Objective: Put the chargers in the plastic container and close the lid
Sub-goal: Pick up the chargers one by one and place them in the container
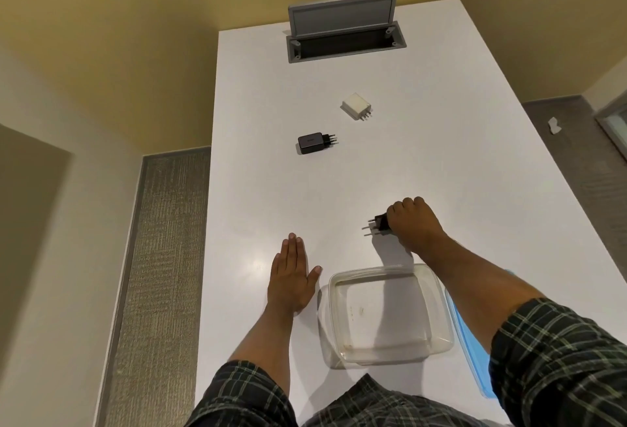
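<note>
A clear plastic container (437, 294) stands open and empty on the white table near me. Its blue lid (470, 342) lies to the right of it, partly under my right forearm. My right hand (412, 223) is shut on a black charger (380, 223) just beyond the container, its prongs pointing left. My left hand (293, 277) rests flat on the table left of the container, fingers together, holding nothing. A second black charger (310, 144) lies farther off in the middle. A white charger (355, 106) lies beyond it to the right.
A grey cable box (346, 41) with its flap raised is set into the white table (458, 162) at the far end. The table's left edge drops to a carpet strip; its right edge runs close by the lid.
</note>
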The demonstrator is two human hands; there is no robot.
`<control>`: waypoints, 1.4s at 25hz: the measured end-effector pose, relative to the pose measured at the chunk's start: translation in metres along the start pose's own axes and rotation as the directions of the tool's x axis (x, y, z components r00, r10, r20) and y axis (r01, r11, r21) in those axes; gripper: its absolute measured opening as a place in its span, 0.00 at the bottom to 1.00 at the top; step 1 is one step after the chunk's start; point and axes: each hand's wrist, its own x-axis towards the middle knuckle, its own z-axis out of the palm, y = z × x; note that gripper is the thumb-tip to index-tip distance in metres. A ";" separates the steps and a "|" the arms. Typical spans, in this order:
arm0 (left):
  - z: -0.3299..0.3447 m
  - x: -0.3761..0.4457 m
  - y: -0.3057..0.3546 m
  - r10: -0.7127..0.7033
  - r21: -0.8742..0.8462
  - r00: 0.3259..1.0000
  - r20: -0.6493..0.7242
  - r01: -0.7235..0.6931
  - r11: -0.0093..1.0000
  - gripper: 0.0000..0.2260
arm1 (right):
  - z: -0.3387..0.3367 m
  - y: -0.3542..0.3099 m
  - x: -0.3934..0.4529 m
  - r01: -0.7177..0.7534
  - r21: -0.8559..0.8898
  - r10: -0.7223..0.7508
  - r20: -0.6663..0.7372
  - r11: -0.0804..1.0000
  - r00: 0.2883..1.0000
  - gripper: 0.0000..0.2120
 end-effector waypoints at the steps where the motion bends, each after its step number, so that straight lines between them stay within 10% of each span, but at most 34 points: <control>1: -0.003 0.000 0.000 0.006 0.008 1.000 0.023 -0.006 1.000 0.40 | -0.002 -0.001 -0.003 -0.032 0.048 0.033 -0.031 0.998 0.999 0.11; 8: -0.010 -0.015 -0.013 0.035 0.090 0.999 0.026 -0.037 0.995 0.35 | -0.034 -0.009 -0.033 -0.055 0.424 0.194 -0.293 0.904 0.936 0.17; 18: 0.011 -0.106 -0.004 -0.073 0.002 0.997 -0.002 0.073 0.997 0.40 | -0.048 -0.040 -0.105 0.232 0.517 0.091 -0.524 0.824 0.847 0.17; 26: 0.014 -0.116 0.005 -0.130 0.056 0.976 0.175 0.121 0.991 0.34 | -0.031 -0.071 -0.134 0.361 0.511 -0.107 -0.459 0.780 0.882 0.18; 35: 0.009 -0.099 0.002 -0.141 0.122 0.911 0.387 0.101 0.987 0.32 | -0.030 -0.106 -0.130 -0.008 0.697 0.112 -0.105 0.717 0.988 0.20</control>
